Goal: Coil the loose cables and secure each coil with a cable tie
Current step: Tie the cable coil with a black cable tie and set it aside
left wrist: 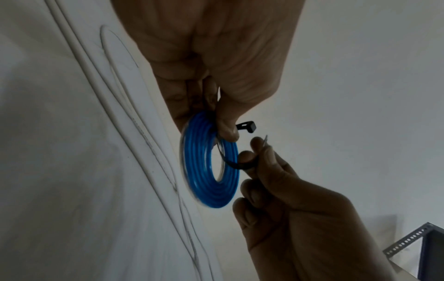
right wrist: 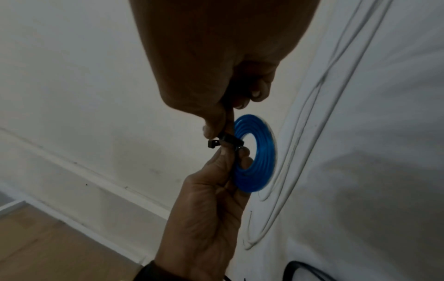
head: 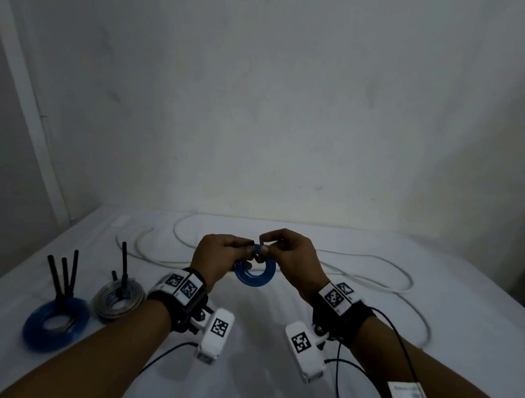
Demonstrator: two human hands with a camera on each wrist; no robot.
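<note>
A small blue cable coil (head: pixel 253 276) hangs upright above the white table between both hands. My left hand (head: pixel 244 251) grips the coil's top edge (left wrist: pixel 211 180), with the square head of a black cable tie (left wrist: pixel 247 127) sticking out past the thumb. My right hand (head: pixel 270 248) pinches the tie's tail, which loops through the coil's hole. In the right wrist view the tie (right wrist: pixel 228 140) crosses the blue coil (right wrist: pixel 261 171), its head free and the tail tip outside it. A long loose white cable (head: pixel 374 272) sprawls on the table behind the hands.
At the left lie a larger blue coil (head: pixel 57 321) and a grey coil (head: pixel 119 303), each with black tie tails standing up. The table (head: pixel 260 324) meets a bare wall at the back. A metal shelf corner (left wrist: pixel 427 245) shows at the right.
</note>
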